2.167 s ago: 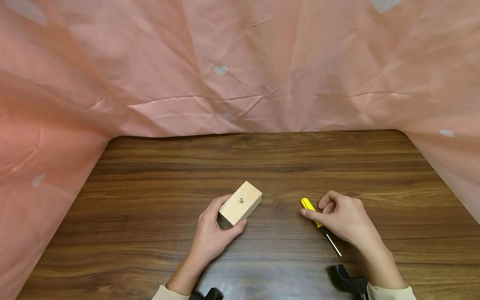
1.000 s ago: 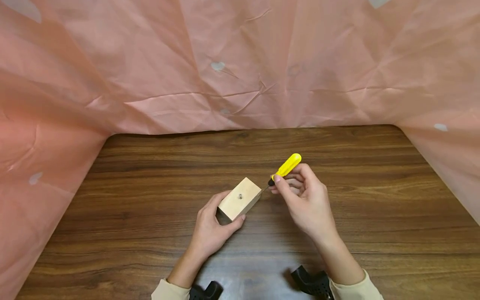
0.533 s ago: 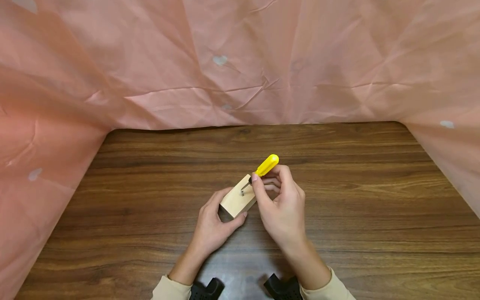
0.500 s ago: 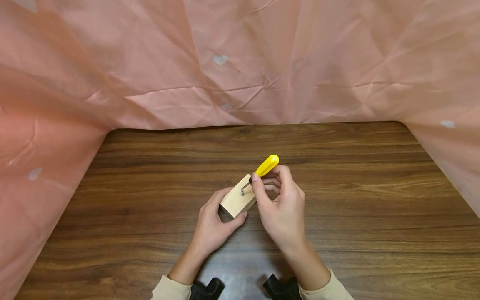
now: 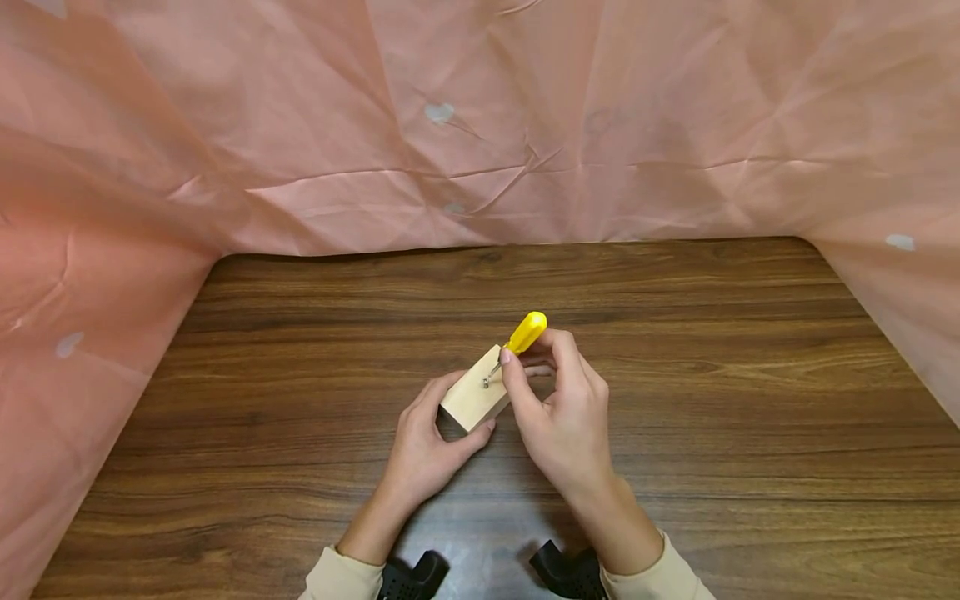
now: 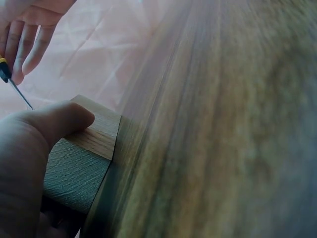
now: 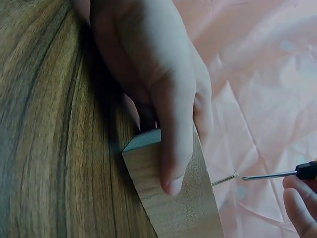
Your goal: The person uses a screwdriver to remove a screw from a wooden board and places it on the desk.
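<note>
A pale wooden block rests on the table, and my left hand grips its near end between thumb and fingers. From the block's top face stands a metal screw, with much of its threaded shank exposed. My right hand pinches a screwdriver with a yellow handle and black collar, held tilted over the block. In the right wrist view the screwdriver's shaft points at the screw head, its tip at or very near it; contact is hard to tell. The left thumb presses the block's side.
The dark wood-grain table extends around both hands. Pink cloth with pale hearts hangs behind it and along both sides. Black wrist mounts sit below the hands near the lower edge.
My right hand picked the screwdriver up from the table on the right, turned it tip-down and brought it left to the screw. My left hand kept its grip on the block.
</note>
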Available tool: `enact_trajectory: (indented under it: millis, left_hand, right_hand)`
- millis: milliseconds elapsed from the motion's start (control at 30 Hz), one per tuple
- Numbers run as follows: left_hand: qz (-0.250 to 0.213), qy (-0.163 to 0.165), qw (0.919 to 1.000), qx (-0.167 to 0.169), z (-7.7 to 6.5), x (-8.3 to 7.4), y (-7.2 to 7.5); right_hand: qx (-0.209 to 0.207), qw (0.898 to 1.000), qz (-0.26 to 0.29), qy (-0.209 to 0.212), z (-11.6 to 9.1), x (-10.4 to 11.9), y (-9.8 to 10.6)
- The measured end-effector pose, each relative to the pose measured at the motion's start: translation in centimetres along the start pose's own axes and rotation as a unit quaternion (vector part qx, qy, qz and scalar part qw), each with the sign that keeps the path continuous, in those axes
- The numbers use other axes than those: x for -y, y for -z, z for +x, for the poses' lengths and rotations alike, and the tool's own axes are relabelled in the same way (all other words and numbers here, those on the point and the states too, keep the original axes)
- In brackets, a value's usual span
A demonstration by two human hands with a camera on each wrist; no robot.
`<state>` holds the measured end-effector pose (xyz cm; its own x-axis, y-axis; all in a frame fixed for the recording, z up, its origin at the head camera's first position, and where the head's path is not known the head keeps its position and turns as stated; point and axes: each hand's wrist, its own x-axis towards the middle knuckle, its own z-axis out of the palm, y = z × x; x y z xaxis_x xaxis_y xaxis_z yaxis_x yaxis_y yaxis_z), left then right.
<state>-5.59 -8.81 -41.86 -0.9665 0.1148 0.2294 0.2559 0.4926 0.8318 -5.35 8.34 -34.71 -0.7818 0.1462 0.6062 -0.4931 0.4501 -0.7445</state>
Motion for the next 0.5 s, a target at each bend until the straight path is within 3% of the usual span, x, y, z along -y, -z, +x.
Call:
enact_trajectory:
  millis: [500]
  left_hand:
    - [-0.005,0.010,0.9999,0.004,-0.04,0.05,0.05]
  right_hand:
    - [0.032,0.998,-0.024,0.045,-0.15,-0.10,-0.45]
